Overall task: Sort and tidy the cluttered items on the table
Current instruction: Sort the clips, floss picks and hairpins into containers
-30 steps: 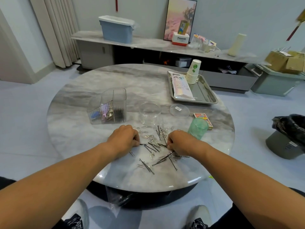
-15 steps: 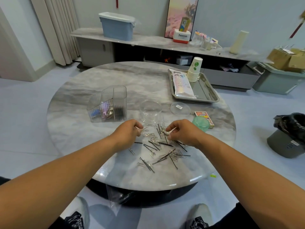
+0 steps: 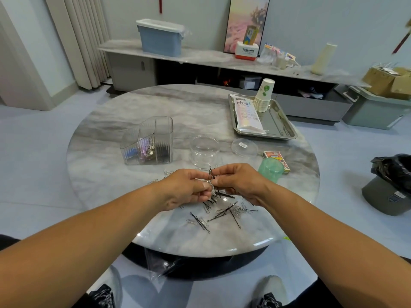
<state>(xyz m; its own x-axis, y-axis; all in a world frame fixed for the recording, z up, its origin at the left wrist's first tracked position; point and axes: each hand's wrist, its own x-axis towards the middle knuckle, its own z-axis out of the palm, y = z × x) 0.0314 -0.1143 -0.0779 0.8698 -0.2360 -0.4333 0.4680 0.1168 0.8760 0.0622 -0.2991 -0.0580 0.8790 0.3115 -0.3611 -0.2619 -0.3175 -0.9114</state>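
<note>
Several black hairpins (image 3: 220,215) and silver paper clips (image 3: 241,210) lie mixed in a loose heap near the front of the round marble table (image 3: 111,174). Above the heap, my left hand (image 3: 188,188) and my right hand (image 3: 239,182) meet fingertip to fingertip. Between them they pinch a small bunch of black hairpins (image 3: 210,174), which stands up from the fingers. A clear round jar (image 3: 205,150) stands just behind the hands, its lid (image 3: 244,147) lying to the right. A clear divided organizer (image 3: 149,142) with small items in it sits at the left.
A green cup (image 3: 270,170) stands close to my right hand, with a card box (image 3: 275,157) behind it. A metal tray (image 3: 280,127) at the back right holds a stack of paper cups (image 3: 264,96) and a pouch (image 3: 248,114). A black-bagged bin (image 3: 391,185) stands on the floor at right.
Both hands lifted off the heap on the table and came together above it, now pinching a few black hairpins between them.
</note>
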